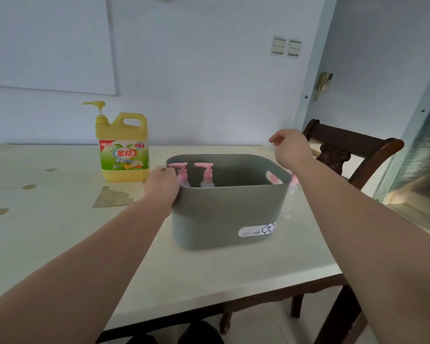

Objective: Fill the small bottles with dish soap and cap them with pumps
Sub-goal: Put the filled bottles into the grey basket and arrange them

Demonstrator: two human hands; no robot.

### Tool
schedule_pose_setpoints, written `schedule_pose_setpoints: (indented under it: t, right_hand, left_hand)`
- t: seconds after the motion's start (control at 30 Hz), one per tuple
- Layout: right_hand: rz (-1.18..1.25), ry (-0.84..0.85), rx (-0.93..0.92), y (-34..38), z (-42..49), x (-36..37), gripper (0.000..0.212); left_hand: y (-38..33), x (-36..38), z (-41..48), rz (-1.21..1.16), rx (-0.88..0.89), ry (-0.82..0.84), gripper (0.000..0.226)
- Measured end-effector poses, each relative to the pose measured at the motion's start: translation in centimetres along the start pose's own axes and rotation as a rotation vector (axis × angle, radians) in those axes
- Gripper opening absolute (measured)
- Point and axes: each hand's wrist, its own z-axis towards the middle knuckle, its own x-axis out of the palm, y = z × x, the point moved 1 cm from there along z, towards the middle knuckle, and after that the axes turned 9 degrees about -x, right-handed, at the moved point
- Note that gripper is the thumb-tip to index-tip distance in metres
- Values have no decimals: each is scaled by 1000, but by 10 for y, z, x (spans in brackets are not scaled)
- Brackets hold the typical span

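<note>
A grey plastic basket (224,214) stands on the cream table (60,219). Inside it, at the left, two small clear bottles with pink pumps (183,173) (206,173) stand upright. Another small clear bottle with a pink top (293,187) stands just outside the basket's right end, partly hidden. My left hand (163,186) grips the basket's left rim. My right hand (289,150) hovers above the basket's right end with fingers loosely curled, holding nothing. A big yellow dish soap jug (123,147) with a pump stands behind and left of the basket.
A dark wooden chair (353,155) stands at the table's right end, near the wall. The table's front edge runs close below the basket. The wall lies right behind the jug.
</note>
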Motion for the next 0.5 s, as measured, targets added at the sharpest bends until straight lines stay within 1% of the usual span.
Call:
schedule_pose_setpoints:
  t: [0.03, 0.1, 0.17, 0.2, 0.27, 0.3, 0.37, 0.43, 0.5]
  right_hand:
    - [-27, 30, 53, -13, 2, -2, 48]
    - [-56, 159, 145, -35, 1, -1, 54]
    - [-58, 258, 169, -49, -1, 1, 63]
    - [-53, 260, 163, -54, -1, 2, 63]
    - [-62, 226, 153, -63, 0, 3, 55]
    - [-105, 217, 152, -67, 1, 4, 50]
    - [-228, 215, 157, -75, 3, 5, 35]
    - [-273, 210, 149, -80, 3, 9, 21]
    - [-259, 201, 170, -83, 3, 11, 19]
  left_hand:
    - [-1, 2, 2, 4, -4, -3, 30]
    - [-3, 7, 5, 28, -6, 2, 34]
    - [-5, 10, 8, 67, 6, 19, 36]
    - [-6, 11, 9, 87, 18, 27, 37]
    - [-7, 12, 12, 107, 36, 29, 38]
    - [-8, 12, 14, 110, 38, 32, 39]
    - [-7, 13, 17, 112, 34, 40, 38]
    - [-7, 14, 19, 110, 29, 53, 38]
    - [-7, 13, 19, 119, 36, 52, 38]
